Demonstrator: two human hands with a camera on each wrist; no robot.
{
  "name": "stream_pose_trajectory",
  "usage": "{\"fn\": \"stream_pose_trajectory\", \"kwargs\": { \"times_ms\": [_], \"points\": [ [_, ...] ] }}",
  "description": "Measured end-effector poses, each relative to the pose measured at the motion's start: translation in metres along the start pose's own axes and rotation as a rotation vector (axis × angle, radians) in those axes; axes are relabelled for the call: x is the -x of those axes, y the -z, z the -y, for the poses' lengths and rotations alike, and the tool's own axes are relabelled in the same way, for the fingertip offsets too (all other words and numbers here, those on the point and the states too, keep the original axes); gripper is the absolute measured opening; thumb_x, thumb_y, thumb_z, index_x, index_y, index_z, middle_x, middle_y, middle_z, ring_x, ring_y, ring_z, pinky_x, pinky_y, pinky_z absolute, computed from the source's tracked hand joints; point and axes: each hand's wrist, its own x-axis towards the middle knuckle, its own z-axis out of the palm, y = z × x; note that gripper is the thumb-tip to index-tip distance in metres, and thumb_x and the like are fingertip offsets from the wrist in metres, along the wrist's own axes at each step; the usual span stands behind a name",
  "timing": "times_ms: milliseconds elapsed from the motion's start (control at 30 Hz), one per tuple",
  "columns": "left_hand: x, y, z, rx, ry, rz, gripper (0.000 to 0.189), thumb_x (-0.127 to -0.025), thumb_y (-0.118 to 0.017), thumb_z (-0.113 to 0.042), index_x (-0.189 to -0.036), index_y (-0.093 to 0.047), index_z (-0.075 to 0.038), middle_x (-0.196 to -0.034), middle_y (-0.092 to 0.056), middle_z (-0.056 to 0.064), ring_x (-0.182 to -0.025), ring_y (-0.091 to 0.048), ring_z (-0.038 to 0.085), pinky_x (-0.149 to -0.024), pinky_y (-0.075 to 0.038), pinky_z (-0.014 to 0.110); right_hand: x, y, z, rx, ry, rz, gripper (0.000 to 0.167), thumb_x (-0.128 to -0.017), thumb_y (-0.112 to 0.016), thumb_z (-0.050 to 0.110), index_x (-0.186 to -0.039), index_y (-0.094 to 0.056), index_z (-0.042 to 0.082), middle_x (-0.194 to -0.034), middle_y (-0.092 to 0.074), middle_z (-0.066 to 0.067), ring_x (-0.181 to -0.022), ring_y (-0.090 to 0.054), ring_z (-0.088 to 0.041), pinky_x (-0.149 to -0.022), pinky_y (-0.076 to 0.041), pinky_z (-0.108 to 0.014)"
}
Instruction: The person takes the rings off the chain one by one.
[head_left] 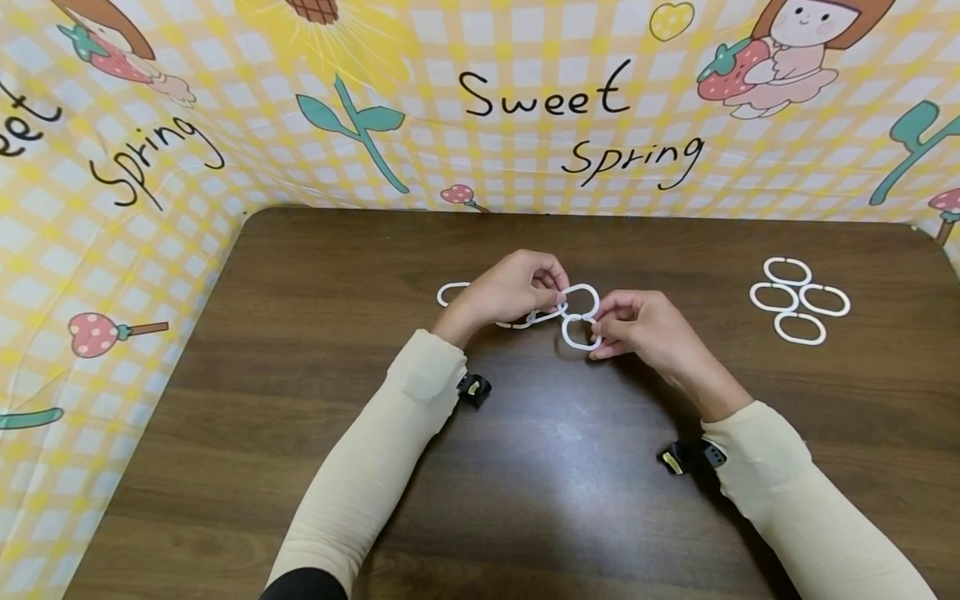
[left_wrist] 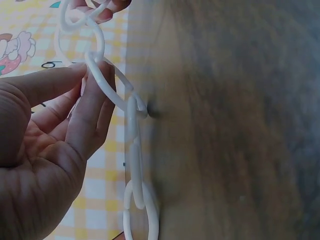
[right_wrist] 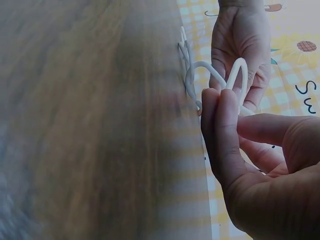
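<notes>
Several white oval links hooked together form a chain (left_wrist: 134, 150) that trails from my left hand (head_left: 517, 287) across the tabletop. Left thumb and fingers pinch the chain near its right end, around a link (head_left: 581, 288) held up over the table. In my right hand (head_left: 641, 325), thumb and fingertips pinch another white oval link (head_left: 581, 345), which touches the lower side of the upper one. Whether these two are hooked through each other I cannot tell. A left-end link (head_left: 450, 293) shows beyond the left hand, and the left wrist hides part of the chain.
Several loose white links (head_left: 799, 328) lie grouped at the right on the brown wooden table (head_left: 525, 500). A yellow checked cloth (head_left: 420, 150) with printed figures hangs behind the table and along its left side. Small black cameras (head_left: 474, 389) sit on both wrists.
</notes>
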Motion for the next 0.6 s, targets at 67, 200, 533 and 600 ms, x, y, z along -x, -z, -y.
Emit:
{"fn": "stream_pose_trajectory", "kwargs": {
  "times_ms": [67,200,533,600],
  "points": [
    [0.0,0.0,0.0,0.004,0.0,-0.005,0.004,-0.098,-0.068,-0.001,-0.102,-0.068,0.0,-0.086,-0.068,0.007,-0.078,-0.064,0.012,-0.07,-0.051,0.02,0.001,0.0,0.0,0.01,0.0,-0.001,0.015,-0.096,-0.055,-0.012,-0.108,-0.056,-0.021,-0.084,-0.068,-0.007,-0.067,-0.073,-0.014,-0.071,-0.064,-0.033],
    [0.0,0.002,-0.001,0.01,0.001,-0.012,0.004,-0.097,-0.068,-0.001,-0.102,-0.068,0.001,-0.086,-0.068,0.007,-0.078,-0.065,0.012,-0.07,-0.051,0.02,0.002,0.001,0.001,0.034,-0.001,-0.004,0.018,-0.096,-0.056,-0.011,-0.11,-0.057,-0.022,-0.084,-0.069,-0.008,-0.067,-0.073,-0.014,-0.072,-0.064,-0.032],
    [0.002,0.003,-0.001,0.035,0.012,-0.008,0.004,-0.098,-0.067,-0.001,-0.102,-0.067,0.0,-0.088,-0.068,0.008,-0.081,-0.067,0.015,-0.07,-0.052,0.021,0.015,0.023,0.0,0.092,0.01,-0.052,0.024,-0.097,-0.055,-0.011,-0.117,-0.056,-0.024,-0.082,-0.069,-0.005,-0.068,-0.073,-0.013,-0.072,-0.065,-0.034],
    [0.003,0.003,-0.001,0.037,0.015,-0.009,0.003,-0.098,-0.066,-0.001,-0.102,-0.067,0.0,-0.088,-0.068,0.007,-0.081,-0.067,0.016,-0.07,-0.051,0.021,0.019,0.031,-0.001,0.101,0.018,-0.063,0.024,-0.097,-0.055,-0.01,-0.118,-0.056,-0.024,-0.081,-0.069,-0.002,-0.068,-0.072,-0.012,-0.071,-0.065,-0.033]
  ]
}}
